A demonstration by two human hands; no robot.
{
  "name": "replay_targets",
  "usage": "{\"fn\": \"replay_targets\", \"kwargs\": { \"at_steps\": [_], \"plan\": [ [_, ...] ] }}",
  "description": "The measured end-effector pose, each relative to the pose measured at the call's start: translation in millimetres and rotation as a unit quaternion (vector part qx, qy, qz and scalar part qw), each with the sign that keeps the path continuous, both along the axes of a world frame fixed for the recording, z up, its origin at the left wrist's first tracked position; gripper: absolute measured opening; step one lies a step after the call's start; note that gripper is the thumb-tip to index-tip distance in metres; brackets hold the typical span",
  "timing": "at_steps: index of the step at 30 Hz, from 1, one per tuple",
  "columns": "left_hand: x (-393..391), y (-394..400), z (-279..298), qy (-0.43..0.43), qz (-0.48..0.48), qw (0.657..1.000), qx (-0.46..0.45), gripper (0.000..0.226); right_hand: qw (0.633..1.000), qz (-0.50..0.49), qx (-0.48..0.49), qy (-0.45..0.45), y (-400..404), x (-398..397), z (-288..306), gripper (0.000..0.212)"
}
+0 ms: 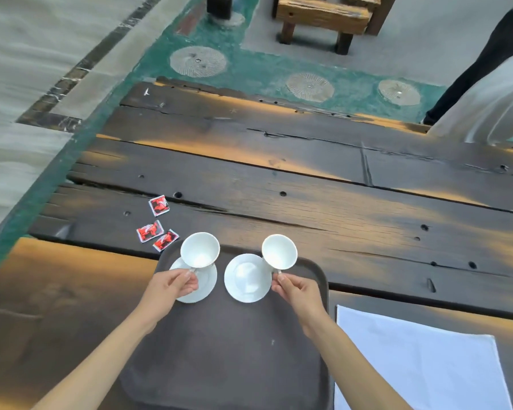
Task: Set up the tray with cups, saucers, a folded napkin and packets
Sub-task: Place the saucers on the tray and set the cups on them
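A dark brown tray (225, 350) lies on the wooden table in front of me. Two white saucers rest on its far end: the left saucer (203, 287) and the right saucer (246, 278). My left hand (175, 284) pinches the handle of a white cup (200, 249), held over the left saucer and tilted toward me. My right hand (296, 288) grips the handle of a second white cup (279, 251), which hangs just beyond the right saucer's far right rim. Three red packets (157, 230) lie on the table left of the tray. A white napkin (418, 362) lies flat, right of the tray.
The table (279, 173) is dark weathered planks with cracks and holes, stretching far and right. A wooden stool (323, 19) stands on the floor beyond. A person's dark trouser leg and white garment (486, 93) stand at the table's far right corner.
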State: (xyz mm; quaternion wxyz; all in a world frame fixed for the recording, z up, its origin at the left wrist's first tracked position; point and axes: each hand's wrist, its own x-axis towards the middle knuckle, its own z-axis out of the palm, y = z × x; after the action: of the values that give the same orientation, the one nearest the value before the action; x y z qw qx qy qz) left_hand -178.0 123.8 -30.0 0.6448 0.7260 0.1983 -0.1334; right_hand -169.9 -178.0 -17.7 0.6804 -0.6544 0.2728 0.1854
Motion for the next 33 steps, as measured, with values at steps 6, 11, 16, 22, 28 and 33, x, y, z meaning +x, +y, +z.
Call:
{"fn": "replay_targets", "kwargs": {
  "at_steps": [6,11,16,22,28,33],
  "plan": [
    [-23.2,15.6,-17.4,0.013,0.007,1.0,-0.01,0.025,1.0,0.023,-0.016,0.009,28.3,-6.0,-12.6,0.013],
    [-35.5,15.1,-27.3,0.023,-0.002,1.0,0.011,0.027,0.999,0.022,-0.027,0.034,38.0,-8.6,-19.4,0.014],
    [-41.2,15.1,-35.0,0.032,-0.008,0.999,0.016,0.025,0.999,0.022,-0.029,0.037,43.4,-10.5,-25.2,0.012],
    [-39.3,19.0,-40.2,0.034,-0.022,0.999,0.013,0.024,0.998,0.037,-0.024,0.038,44.5,-16.3,-34.9,0.014],
    [-41.5,24.3,-42.7,0.035,-0.034,0.998,0.027,0.021,0.998,0.038,-0.009,0.039,43.5,-21.8,-36.4,0.021],
    [-47.8,22.8,-41.4,0.042,-0.052,0.995,0.074,0.032,0.999,0.037,-0.002,0.031,39.0,-26.5,-34.2,0.026]
  ]
}}
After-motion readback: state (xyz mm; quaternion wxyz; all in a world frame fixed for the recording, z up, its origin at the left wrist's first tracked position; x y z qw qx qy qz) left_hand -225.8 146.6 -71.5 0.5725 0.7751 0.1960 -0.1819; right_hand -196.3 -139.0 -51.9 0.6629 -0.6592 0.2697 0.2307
